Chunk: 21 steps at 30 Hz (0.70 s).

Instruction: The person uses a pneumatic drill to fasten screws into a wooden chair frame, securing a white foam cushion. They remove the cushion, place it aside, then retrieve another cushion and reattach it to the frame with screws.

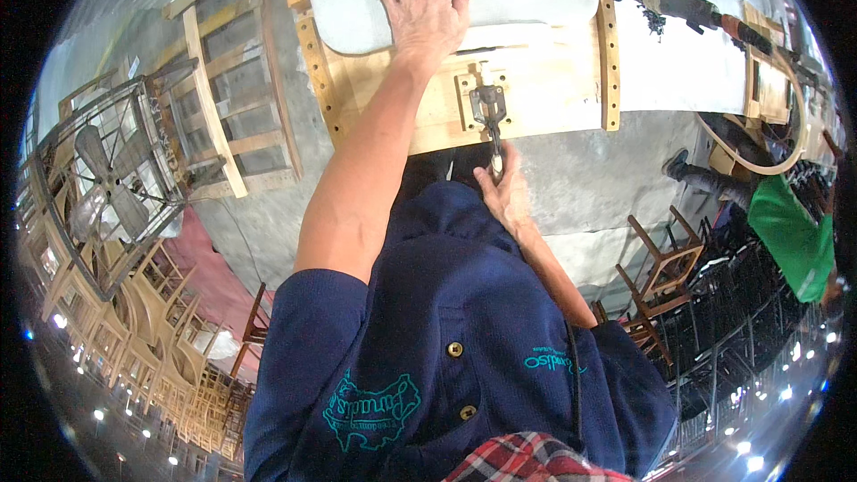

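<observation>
My left hand (420, 9) lies flat, fingers spread, on a pale grey-white panel with rounded corners (344, 0). That panel rests on a light wooden jig board (375, 80), which has side rails with rows of holes. A metal toggle clamp (488, 105) is mounted on a small wooden block near the board's front edge, its handle pointing toward me. My right hand (507, 192) is closed around the end of that handle, thumb on one side and fingers on the other. The clamp's far tip reaches the panel's near edge.
A hand-held power tool (678, 7) lies right of the jig on a white surface. A large caged fan (112, 183) and a wooden pallet frame (237, 98) stand at left. Wooden chairs (665, 259) are at right, near a person in green (790, 236). Stacked chair frames fill the lower left.
</observation>
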Tool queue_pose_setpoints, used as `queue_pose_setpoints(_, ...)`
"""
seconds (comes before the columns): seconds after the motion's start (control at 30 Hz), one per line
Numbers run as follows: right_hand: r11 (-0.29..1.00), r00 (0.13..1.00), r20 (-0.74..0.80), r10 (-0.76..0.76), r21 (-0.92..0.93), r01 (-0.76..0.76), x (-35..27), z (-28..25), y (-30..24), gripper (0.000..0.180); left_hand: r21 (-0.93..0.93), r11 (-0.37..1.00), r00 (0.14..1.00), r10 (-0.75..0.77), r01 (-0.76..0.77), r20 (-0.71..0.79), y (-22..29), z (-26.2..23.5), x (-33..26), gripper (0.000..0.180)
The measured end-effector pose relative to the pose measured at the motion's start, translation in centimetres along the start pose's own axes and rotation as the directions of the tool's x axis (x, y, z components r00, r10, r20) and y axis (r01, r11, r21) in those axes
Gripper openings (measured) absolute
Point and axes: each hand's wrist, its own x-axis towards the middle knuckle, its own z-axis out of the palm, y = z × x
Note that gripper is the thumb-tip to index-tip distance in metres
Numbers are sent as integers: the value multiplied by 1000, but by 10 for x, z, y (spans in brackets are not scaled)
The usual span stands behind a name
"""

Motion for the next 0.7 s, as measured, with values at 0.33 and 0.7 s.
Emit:
queue_pose_setpoints(0.33, 799, 819, -257, -513, -491, 347, 5, -11, -24, 29, -6, 997, 997, 71, -71, -22, -24, 31, -2, 59)
queue_pose_setpoints(0.7, 439, 286, -395, -873, -379, 815, 38, -5, -5, 51, 123, 992, 994, 0, -13, 106, -1, 13, 4, 58)
